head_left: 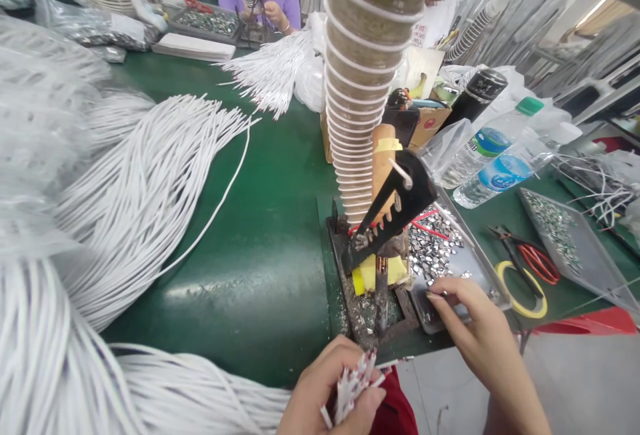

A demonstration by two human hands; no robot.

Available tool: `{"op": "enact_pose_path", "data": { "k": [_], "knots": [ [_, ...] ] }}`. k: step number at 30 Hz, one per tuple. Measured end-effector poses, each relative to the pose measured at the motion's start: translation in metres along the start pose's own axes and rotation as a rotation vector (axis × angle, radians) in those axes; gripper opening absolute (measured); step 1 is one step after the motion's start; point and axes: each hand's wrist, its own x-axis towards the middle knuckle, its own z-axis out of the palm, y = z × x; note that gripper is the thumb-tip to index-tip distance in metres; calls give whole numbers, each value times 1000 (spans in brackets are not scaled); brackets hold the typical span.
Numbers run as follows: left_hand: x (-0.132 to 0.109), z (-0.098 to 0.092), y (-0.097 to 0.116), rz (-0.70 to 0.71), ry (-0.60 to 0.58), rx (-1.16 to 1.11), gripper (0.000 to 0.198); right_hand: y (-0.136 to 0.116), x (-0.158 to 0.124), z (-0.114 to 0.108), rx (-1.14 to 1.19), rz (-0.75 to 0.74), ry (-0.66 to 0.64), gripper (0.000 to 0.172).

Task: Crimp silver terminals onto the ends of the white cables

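My left hand (333,388) is closed round a bundle of white wires (355,385), their ends pointing up and away, with reddish tips. My right hand (470,315) pinches what looks like a small metal part (443,294) over the near corner of a grey tray (487,268). Loose shiny metal pieces (433,255) lie in that tray. Just left of it stands a soldering fixture (381,295) with an upright metal tip, a black slotted bracket (400,212) and an orange-brown handle (384,162). What the pinched part is exactly, I cannot make out.
A ribbed extraction hose (367,82) comes down behind the fixture. Long white wire bundles (150,182) cover the left of the green table (250,255). Pliers (530,255), yellow tape (520,308), another parts tray (595,255) and water bottles (505,172) are at right. A person (290,2) works opposite.
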Motion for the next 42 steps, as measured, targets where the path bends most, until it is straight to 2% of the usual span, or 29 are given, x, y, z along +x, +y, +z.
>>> {"op": "enact_pose_path", "data": {
  "k": [2,6,9,13,17,22,31,37,42],
  "knots": [
    [4,-2,8,-22,-1,-8,14,-15,-6,1,113,-15,19,7],
    [12,-1,26,-45,47,-32,21,-46,-16,10,362,-83,32,15],
    [15,0,33,-37,83,-61,19,-62,-17,17,422,-132,21,14],
    [16,0,32,-76,33,-160,20,-74,-11,20,447,-199,29,14],
    [15,1,25,-89,27,-236,14,-77,-11,21,440,-242,73,16],
    [16,2,24,-99,62,-263,12,-71,-25,24,337,-212,107,26],
    [21,3,33,-156,121,-268,11,-67,-29,31,130,-295,211,19],
    [21,8,43,-139,229,-311,11,-67,-26,30,81,-301,239,17],
    [19,7,35,-83,185,-255,12,-82,-29,35,73,-233,291,17]
  ]
}}
